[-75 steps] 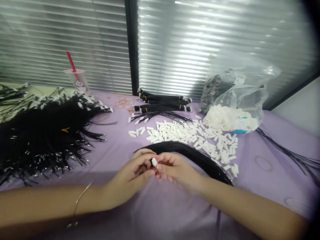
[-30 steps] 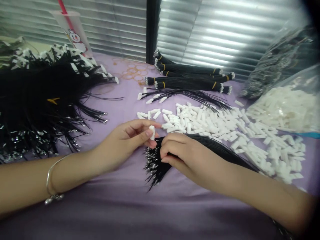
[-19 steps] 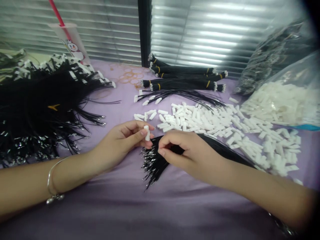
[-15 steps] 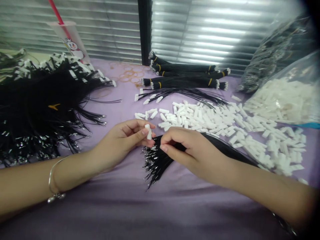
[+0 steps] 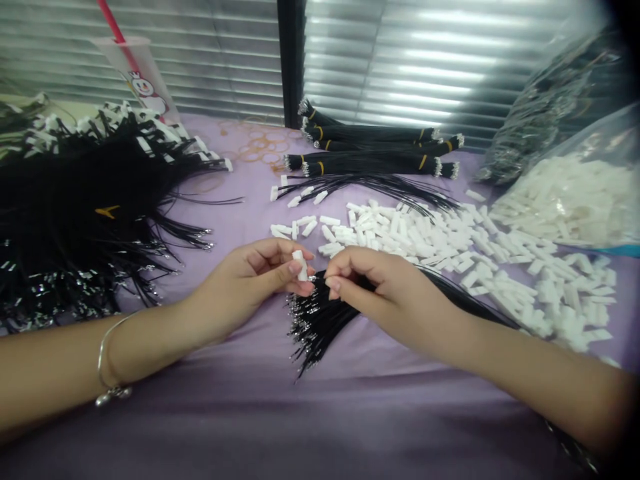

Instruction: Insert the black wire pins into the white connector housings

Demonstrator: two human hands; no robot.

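Note:
My left hand (image 5: 250,277) pinches a small white plastic connector housing (image 5: 301,265) between thumb and fingers, holding it nearly upright. Just to its right, my right hand (image 5: 387,287) is closed in a pinch, thumb against forefinger. Whatever lies between those fingertips is too small to tell. Beneath my right hand, a bundle of black wires (image 5: 325,327) rests on the purple cloth, its silvery metal terminals fanned out on the left. Behind both hands spreads a loose pile of white connector housings (image 5: 415,233).
At left lies a big heap of black wires (image 5: 75,207) with white housings at the far ends. Tied wire bundles (image 5: 370,163) lie near the window blinds. A plastic cup (image 5: 145,80) with a red straw stands back left; a clear bag of white housings (image 5: 575,200) sits at right.
Both hands have shifted very slightly to the right in view, along with much of the scene. The white connector housing leans a little more in my left fingers; both pinches stay closed.

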